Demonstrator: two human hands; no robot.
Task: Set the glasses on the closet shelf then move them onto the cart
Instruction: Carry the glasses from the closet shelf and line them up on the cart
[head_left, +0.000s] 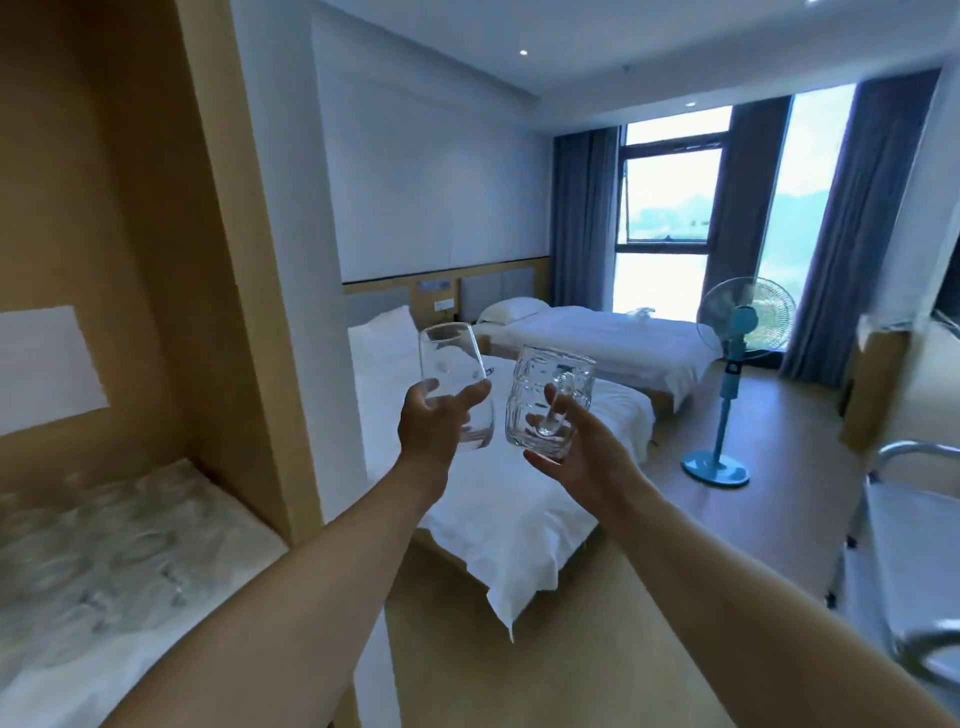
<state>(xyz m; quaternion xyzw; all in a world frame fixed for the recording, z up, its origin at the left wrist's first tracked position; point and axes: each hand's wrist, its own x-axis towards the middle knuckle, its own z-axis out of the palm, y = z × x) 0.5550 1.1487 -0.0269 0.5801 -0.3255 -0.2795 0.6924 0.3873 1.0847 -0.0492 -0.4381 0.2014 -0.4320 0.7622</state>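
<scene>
left hand (434, 423) grips a smooth, rounded clear tumbler (454, 382); right hand (582, 457) grips a dimpled glass mug (548, 400) with handle.

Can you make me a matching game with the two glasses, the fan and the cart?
Things:
1. smooth glass
2. glass mug
3. fan
4. cart

Where:
A. standing on the floor by the window
B. held in the left hand
C. at the right edge of the view
D. held in the right hand

Pairs: 1-B, 2-D, 3-A, 4-C
</scene>
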